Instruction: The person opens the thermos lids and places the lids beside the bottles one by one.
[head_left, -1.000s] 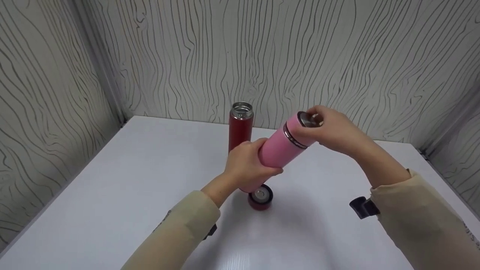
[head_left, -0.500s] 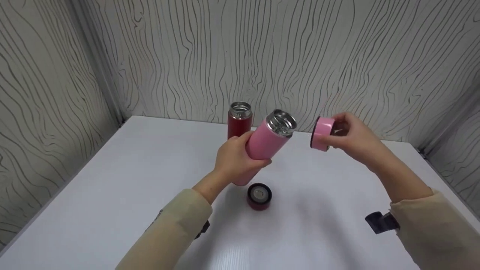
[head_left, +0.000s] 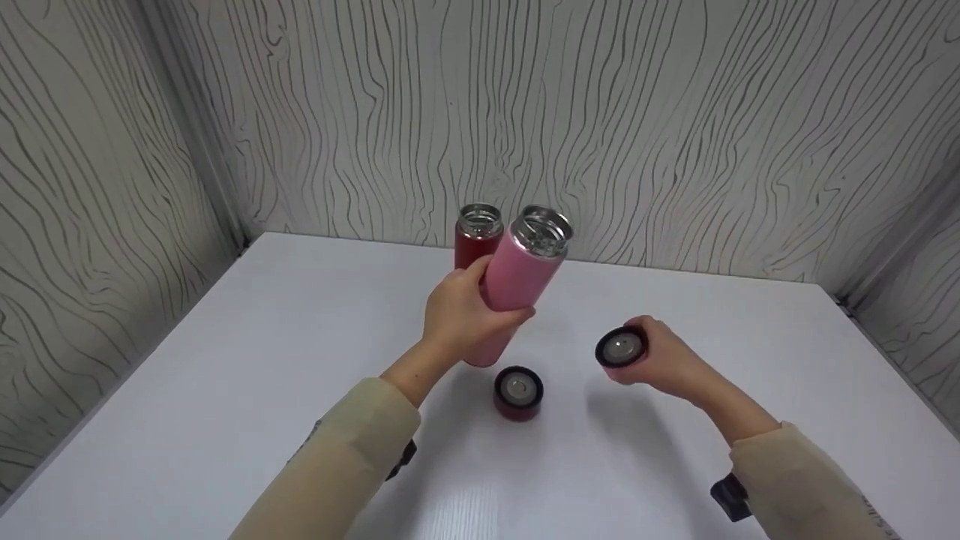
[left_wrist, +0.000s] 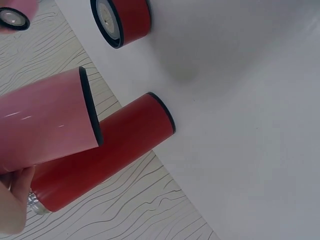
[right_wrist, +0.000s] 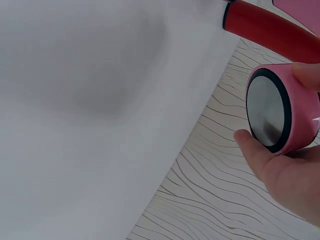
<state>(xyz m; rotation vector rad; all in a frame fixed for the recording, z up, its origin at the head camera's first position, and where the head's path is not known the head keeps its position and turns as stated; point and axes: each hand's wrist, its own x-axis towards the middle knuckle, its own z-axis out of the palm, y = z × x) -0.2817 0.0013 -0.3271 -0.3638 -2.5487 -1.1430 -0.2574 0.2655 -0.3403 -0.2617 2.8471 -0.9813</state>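
My left hand (head_left: 463, 313) grips a pink thermos bottle (head_left: 521, 274) round its middle, tilted to the right with its steel mouth uncovered. In the left wrist view the bottle's dark-rimmed base (left_wrist: 91, 107) is off the table. To the right, my right hand (head_left: 670, 360) holds the pink lid (head_left: 616, 369) above the table, its inner side facing up. The right wrist view shows the lid's silver top (right_wrist: 266, 111) between thumb and fingers. Behind the pink bottle an uncapped red thermos bottle (head_left: 474, 250) stands upright. Its red lid (head_left: 517, 409) lies upside down in front.
The white table (head_left: 285, 322) meets a wood-grain patterned wall (head_left: 360, 120) at the back, with more such panels at both sides. Dark straps (head_left: 730, 497) hang at the sleeves.
The pink lid has come off its bottle. My right hand has carried it right and down, turning its inside upward. My left hand has drawn the bottle left and made it more upright.
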